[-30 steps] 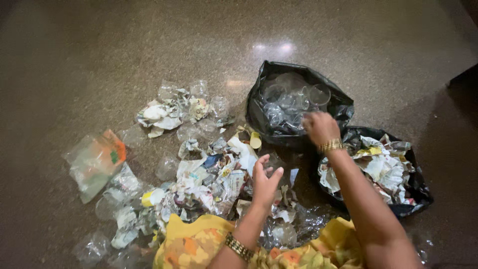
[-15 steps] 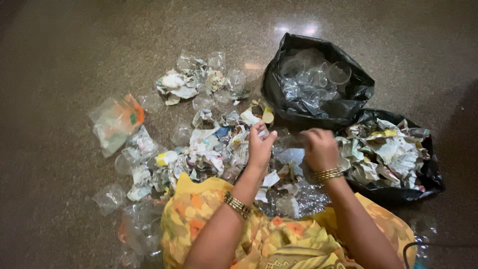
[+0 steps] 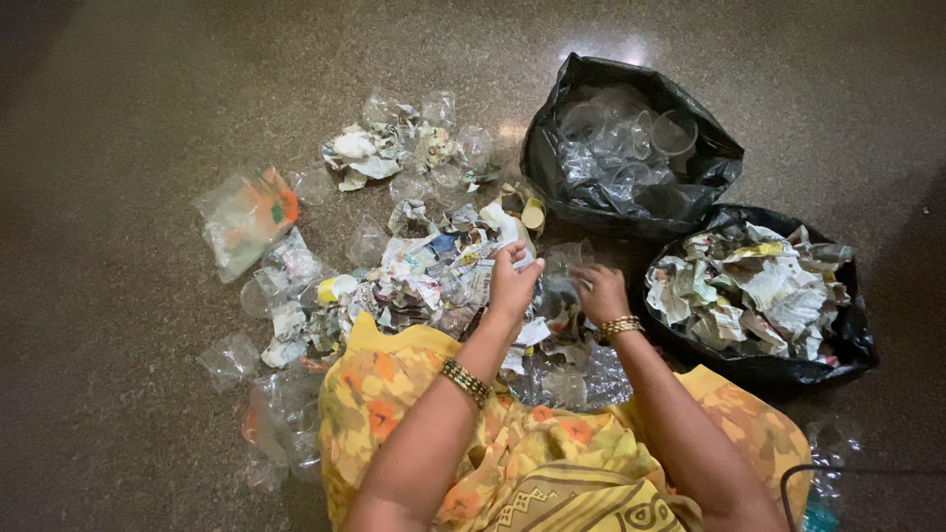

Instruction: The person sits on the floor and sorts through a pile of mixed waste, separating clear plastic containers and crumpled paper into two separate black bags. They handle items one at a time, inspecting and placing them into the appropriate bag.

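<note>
— Kneeling over the litter, is that how the person sits? What are the hands on?

— Looks so; the yellow and orange patterned cloth (image 3: 512,463) spreads across the lap. The left hand (image 3: 511,284) has its fingers curled and pinched onto a scrap of crumpled newspaper (image 3: 463,279) at the top of the mixed pile. The right hand (image 3: 601,293) is down among clear plastic cups (image 3: 564,271) just to its left; its fingers are bent, but I cannot tell whether they have closed on anything.

— What lies beyond the hands?

— Ahead of the right hand stands a black bag of clear cups (image 3: 631,148). To its right, just beside, is a black bag of crumpled paper (image 3: 759,296). Further left of the left hand sits a clear packet with orange print (image 3: 244,217), and beyond it a smaller heap of paper and cups (image 3: 404,153). All of it rests on the speckled brown floor (image 3: 128,99).

— How would that stuff handle?

— My guess: the newspaper is very light and soft, easily torn, so a pinch on a thick crumpled fold would hold better than a loose edge. The cups look thin, light and slippery; they would crack or buckle if squeezed, so the rim is the safer place to grip.
</note>
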